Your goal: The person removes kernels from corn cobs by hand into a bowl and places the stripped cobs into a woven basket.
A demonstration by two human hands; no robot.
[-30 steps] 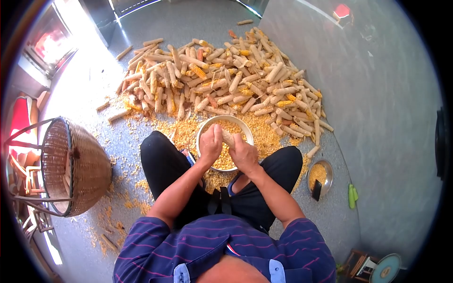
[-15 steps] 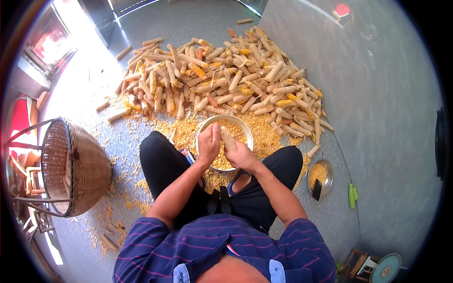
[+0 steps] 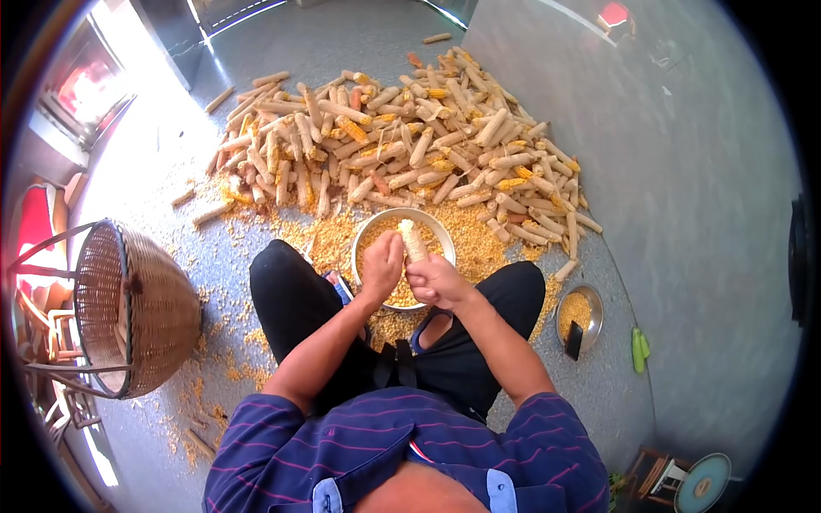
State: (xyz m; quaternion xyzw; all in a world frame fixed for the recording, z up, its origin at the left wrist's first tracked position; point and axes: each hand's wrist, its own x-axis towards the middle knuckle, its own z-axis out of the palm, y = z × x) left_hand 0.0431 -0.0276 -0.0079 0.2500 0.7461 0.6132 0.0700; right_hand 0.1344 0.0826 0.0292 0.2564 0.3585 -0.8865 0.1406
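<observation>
A corn cob (image 3: 415, 243), pale and mostly bare of kernels, points up and slightly left out of my right hand (image 3: 437, 280), whose fingers wrap its lower end. Close beside it, my left hand (image 3: 381, 263) is closed; what its fingers hold, if anything, is hidden. Both hands are over a round pale-rimmed basin (image 3: 450, 248) between my knees. Yellow corn kernels (image 3: 400, 295) lie inside the basin, partly covered by my hands.
A heap of cobs (image 3: 385, 145) spreads beyond the basin, with loose kernels around it. At left a wicker basket (image 3: 162, 312) lies on its side. To the right are a metal bowl (image 3: 596, 318) of kernels holding a dark phone-like object (image 3: 574, 340), and green vegetables (image 3: 640, 350).
The cob has turned more upright in my right hand, its tip shifting up. My left hand has moved slightly right and down, staying closed.
</observation>
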